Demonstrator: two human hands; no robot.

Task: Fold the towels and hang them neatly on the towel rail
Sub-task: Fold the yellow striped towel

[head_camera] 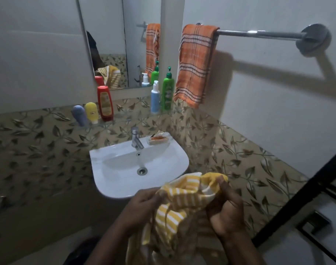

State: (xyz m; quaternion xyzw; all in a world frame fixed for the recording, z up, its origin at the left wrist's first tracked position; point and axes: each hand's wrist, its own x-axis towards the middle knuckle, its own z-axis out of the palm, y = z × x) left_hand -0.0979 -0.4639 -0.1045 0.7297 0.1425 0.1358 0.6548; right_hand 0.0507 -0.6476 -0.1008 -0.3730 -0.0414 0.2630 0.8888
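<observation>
Both hands low in frame, in front of the sink (pixel 113 180), both on the yellow-and-white striped towel (pixel 184 197). Left hand (pixel 142 204): fingers curled, pinching the towel's left edge. Right hand (pixel 225 209): fingers wrapped round a bunched corner, thumb on top. Towel is crumpled between the hands, not folded flat, and the rest hangs down below them out of frame

Towel rail (pixel 259 34) is on the right wall, upper frame. Orange checked towel (pixel 196 64) is draped over its left end, hanging folded and a bit skewed. Rest of the bar is bare up to the round wall mount

Sink: tap (pixel 135 137) at the back centre, soap dish (pixel 157 139) with an orange bar just right of the tap, on the rim

Glass shelf (pixel 125 118) above the sink. Left group: blue-grey tube (pixel 79 114), yellow tube (pixel 91 111), red bottle (pixel 105 103), side by side. Right group: white-and-blue pump bottle (pixel 155 98) beside a green pump bottle (pixel 168 92), which stands close to the orange towel's lower edge

Mirror (pixel 115 35) above the shelf reflects the bottles, the orange towel and part of the yellow one
</observation>
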